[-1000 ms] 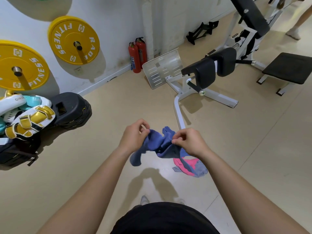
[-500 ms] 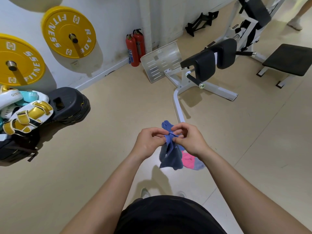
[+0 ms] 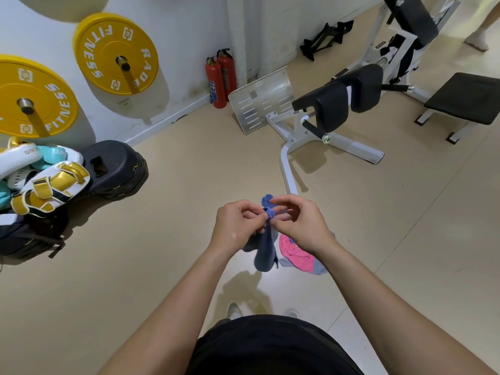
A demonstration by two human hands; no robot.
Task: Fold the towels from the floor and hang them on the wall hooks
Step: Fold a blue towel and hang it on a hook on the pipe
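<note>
A small blue towel (image 3: 266, 253) hangs folded in the air in front of me. My left hand (image 3: 238, 226) and my right hand (image 3: 300, 226) sit close together and both pinch its bunched top edge. On the floor below lies a pink towel (image 3: 293, 255) on a pale blue one (image 3: 318, 267), partly hidden by my right wrist. No wall hooks are in view.
Two yellow weight plates (image 3: 116, 54) hang on pegs on the white wall. Boxing pads (image 3: 51, 185) and a black pad (image 3: 113, 169) are piled at the left. Two red fire extinguishers (image 3: 220, 77) stand by the wall, a white exercise bench (image 3: 332, 125) ahead. A person's foot (image 3: 477, 41) is at the far right.
My hands came together, bringing the two ends of the blue towel to meet. It was spread between them; now it hangs doubled below my fingers.
</note>
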